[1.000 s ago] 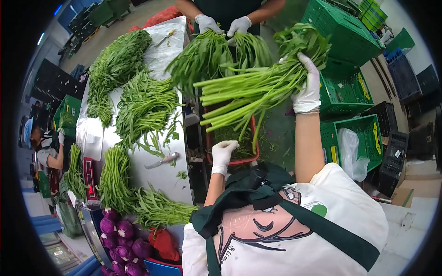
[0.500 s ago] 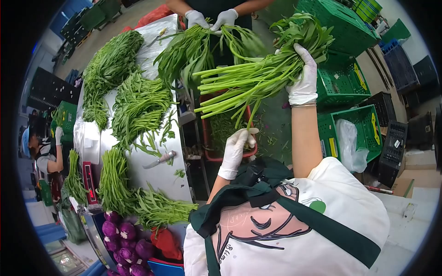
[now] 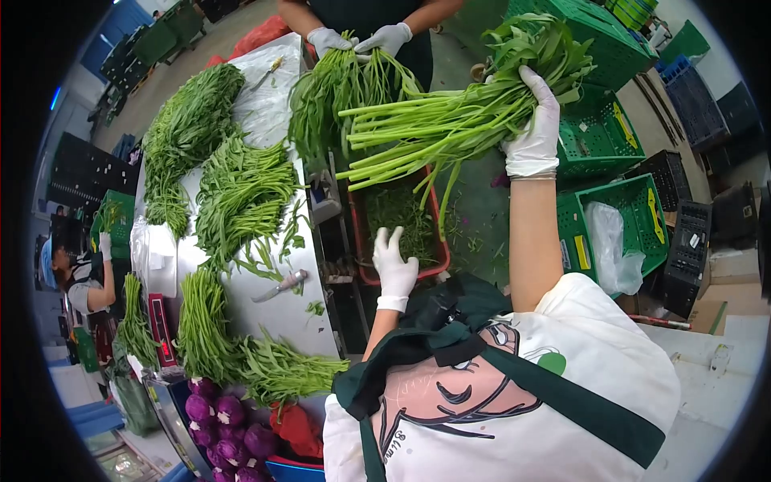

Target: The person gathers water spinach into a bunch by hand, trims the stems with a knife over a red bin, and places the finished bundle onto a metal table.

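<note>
My right hand [image 3: 533, 128], in a white glove, is closed round a bunch of leafy green stems [image 3: 434, 124]; the leaves point up and right, the cut ends left. Below the stems my gloved left hand [image 3: 394, 265] has its fingers apart and holds nothing. It is over the near part of a red bin [image 3: 440, 261] with green trimmings inside. On the metal table [image 3: 309, 321] to the left lie a knife [image 3: 279, 286] and several piles of greens [image 3: 245, 197].
Across from me a person's gloved hands [image 3: 357, 42] hold another bunch. Green crates [image 3: 622, 217] with a plastic bag [image 3: 606, 245] stand at the right. Purple onions [image 3: 229, 438] and a red cloth [image 3: 297, 430] are at the lower left. Another person [image 3: 88, 281] stands far left.
My left hand has moved down and left, away from the hanging stem, and its fingers have opened. The co-worker's hands have shifted slightly left with their bunch.
</note>
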The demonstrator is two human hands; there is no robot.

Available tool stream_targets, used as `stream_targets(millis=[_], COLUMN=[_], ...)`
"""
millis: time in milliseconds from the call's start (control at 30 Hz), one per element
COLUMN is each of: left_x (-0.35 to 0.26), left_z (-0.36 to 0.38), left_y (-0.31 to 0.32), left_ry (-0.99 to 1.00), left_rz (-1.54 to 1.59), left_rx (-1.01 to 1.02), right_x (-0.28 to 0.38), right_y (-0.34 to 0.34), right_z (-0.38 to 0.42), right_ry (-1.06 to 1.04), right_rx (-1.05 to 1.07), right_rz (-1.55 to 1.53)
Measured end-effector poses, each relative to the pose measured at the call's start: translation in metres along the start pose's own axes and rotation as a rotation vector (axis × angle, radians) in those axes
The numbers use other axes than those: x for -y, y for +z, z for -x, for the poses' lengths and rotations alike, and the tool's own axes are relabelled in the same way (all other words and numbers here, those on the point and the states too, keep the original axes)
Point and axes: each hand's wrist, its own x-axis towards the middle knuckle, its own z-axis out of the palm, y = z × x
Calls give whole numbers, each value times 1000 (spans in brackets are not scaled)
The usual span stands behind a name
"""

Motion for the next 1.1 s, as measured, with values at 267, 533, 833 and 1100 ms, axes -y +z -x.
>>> stream_targets(millis=[267,533,833,1100], left_x=[-73,-27,56,21], left_z=[-27,-8,0,-58], left_y=[-53,-27,-6,-142], left_ry=[1,31,-271,-105], left_rz=[1083,873,716,810], left_rx=[464,443,114,-420], right_x=[-11,2,5,9], right_y=[4,-1,2,31], right_z=[4,2,-2,21], right_ry=[19,-20,-23,268], right_rx=[18,-19,41,197], right_rz=[-3,1,38,75])
